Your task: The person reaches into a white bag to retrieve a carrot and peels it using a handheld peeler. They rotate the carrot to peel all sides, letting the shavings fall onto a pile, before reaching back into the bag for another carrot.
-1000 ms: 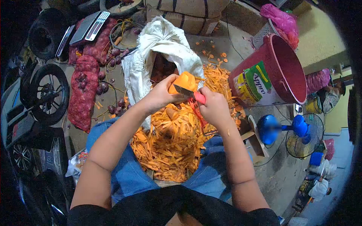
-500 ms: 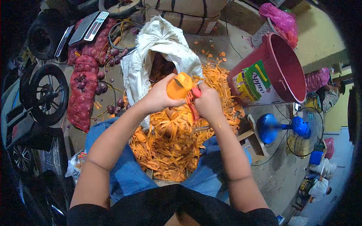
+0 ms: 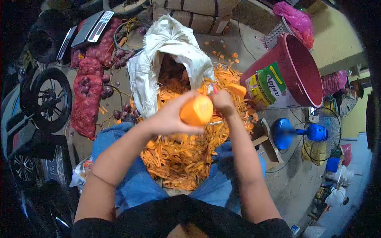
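Observation:
My left hand point(image 3: 172, 116) is wrapped round a thick orange vegetable piece point(image 3: 197, 111), whose pale, smooth end faces up. Just right of it, my right hand point(image 3: 223, 101) is closed round a red-handled tool point(image 3: 215, 89), mostly hidden by the fingers. An orange slice point(image 3: 237, 89) shows just beyond my right hand. Beneath both hands lies a large heap of orange peelings point(image 3: 178, 156), between my knees. The open white sack point(image 3: 143, 75) stands behind the heap, its mouth facing me with a dark inside.
A big red bucket point(image 3: 254, 75) stands at the right, with a blue fan point(image 3: 317, 133) beyond it. Net sacks of red onions point(image 3: 88, 103), a scale point(image 3: 89, 29) and a motorcycle wheel point(image 3: 51, 99) are at the left. A person point(image 3: 336, 196) is far off at lower right.
My left hand has moved down and slightly right with the orange piece, now turned end-up. My right hand has shifted right, and an orange slice now shows beside it.

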{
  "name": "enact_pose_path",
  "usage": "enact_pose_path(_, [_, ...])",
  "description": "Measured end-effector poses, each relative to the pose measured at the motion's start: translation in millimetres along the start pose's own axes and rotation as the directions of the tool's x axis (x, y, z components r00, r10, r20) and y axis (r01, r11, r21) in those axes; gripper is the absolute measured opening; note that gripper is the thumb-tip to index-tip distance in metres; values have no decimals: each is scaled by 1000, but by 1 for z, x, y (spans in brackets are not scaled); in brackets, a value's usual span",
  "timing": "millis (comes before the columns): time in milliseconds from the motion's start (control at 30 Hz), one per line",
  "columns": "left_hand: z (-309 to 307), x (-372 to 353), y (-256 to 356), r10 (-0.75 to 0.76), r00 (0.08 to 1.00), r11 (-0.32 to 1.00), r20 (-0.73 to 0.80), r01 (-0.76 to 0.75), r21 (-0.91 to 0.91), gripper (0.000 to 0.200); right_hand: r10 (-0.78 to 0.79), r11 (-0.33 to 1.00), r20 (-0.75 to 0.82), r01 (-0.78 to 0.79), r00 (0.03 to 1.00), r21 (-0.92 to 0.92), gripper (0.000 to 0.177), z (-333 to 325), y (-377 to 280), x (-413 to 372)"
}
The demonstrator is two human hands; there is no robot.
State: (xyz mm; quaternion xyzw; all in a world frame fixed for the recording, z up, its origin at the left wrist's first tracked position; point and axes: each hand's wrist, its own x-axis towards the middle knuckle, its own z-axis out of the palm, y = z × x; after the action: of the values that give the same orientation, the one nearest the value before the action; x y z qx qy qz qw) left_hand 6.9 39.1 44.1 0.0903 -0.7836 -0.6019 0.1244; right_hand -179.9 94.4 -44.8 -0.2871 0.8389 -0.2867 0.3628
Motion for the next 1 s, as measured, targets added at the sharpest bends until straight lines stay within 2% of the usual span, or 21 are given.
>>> enact_pose_path(33, [-1, 4, -2, -54, 998, 984, -36, 47, -169, 58, 49, 991, 13, -51, 999, 122, 22, 13, -3, -8])
enact_pose_path(67, [-4, 8, -4, -106, 992, 941, -63, 80, -328, 58, 48, 991, 8, -49, 999, 123, 22, 21, -4, -14])
enact_pose_path(100, [-3, 10, -7, -101, 993, 942, -63, 75, -328, 58, -159, 976, 75, 146, 984, 162, 21, 27, -3, -22])
enact_pose_path(167, [-2, 13, -14, 110, 981, 992, -161, -118, -40, 56, -549, 826, 183, 496, 815, 270, 20, 38, -3, -32])
enact_pose_path(200, [-3, 14, -16, 109, 981, 992, -162, -117, -40, 56, -601, 779, 186, 518, 777, 353, 21, 43, -4, -36])
enact_pose_path(267, [-4, 15, -20, 116, 974, 986, -194, -90, 138, 55, -618, 708, 151, 464, 771, 532, 22, 52, -10, -41])
enact_pose_path(333, [-1, 16, -22, 77, 971, 981, -224, -33, 191, 54, -619, 636, 106, 417, 779, 649, 23, 56, -15, -44])
enact_pose_path(400, [0, 17, -20, 44, 967, 970, -253, 19, 242, 53, -606, 563, 52, 382, 794, 732, 25, 59, -18, -44])
enact_pose_path(467, [-3, 19, -17, 89, 930, 925, -357, 56, 377, 52, -589, 512, 19, 355, 808, 782, 26, 58, -21, -38])
enact_pose_path(500, [-4, 20, -18, 92, 931, 924, -354, 53, 378, 52, -589, 510, 15, 358, 808, 782, 26, 54, -20, -36])
enact_pose_path(533, [-6, 22, -22, 106, 933, 938, -345, 22, 347, 52, -412, 526, 165, 86, 896, 846, 25, 48, -19, -32])
enact_pose_path(567, [-7, 22, -23, 119, 934, 949, -338, -7, 314, 51, -229, 483, 334, -191, 914, 854, 24, 42, -23, -32])
enact_pose_path(600, [-9, 22, -21, 186, 914, 906, -360, -17, 424, 50, -175, 408, 212, -125, 962, 905, 20, 36, -34, -42])
enact_pose_path(633, [-9, 23, -24, 186, 914, 907, -361, -18, 421, 50, -173, 411, 212, -125, 962, 903, 20, 33, -31, -40])
enact_pose_path(700, [-8, 24, -33, 103, 926, 869, -364, 94, 486, 49, -257, 749, -29, 218, 966, 626, 17, 23, -21, -35])
enact_pose_path(733, [-6, 26, -34, 44, 939, 881, -340, 124, 457, 47, -268, 882, -141, 301, 953, 362, 19, 18, -20, -33])
enact_pose_path(767, [-8, 27, -34, 48, 939, 882, -340, 119, 456, 47, -268, 883, -144, 303, 952, 358, 19, 11, -26, -40])
enact_pose_path(833, [-12, 29, -35, -263, 944, 917, -197, 308, 252, 46, -332, 942, -248, 335, 910, -30, 20, -4, -45, -63])
enact_pose_path(867, [-12, 29, -38, -192, 961, 945, -201, 236, 226, 47, -335, 941, -250, 338, 909, -31, 20, -9, -47, -67])
enact_pose_path(933, [-12, 31, -46, -196, 955, 951, -222, 240, 194, 47, -373, 910, -214, 311, 903, -273, 20, -17, -48, -74])
enact_pose_path(1000, [-13, 32, -47, -201, 949, 956, -242, 243, 161, 48, -383, 889, -208, 298, 900, -347, 20, -18, -51, -88])
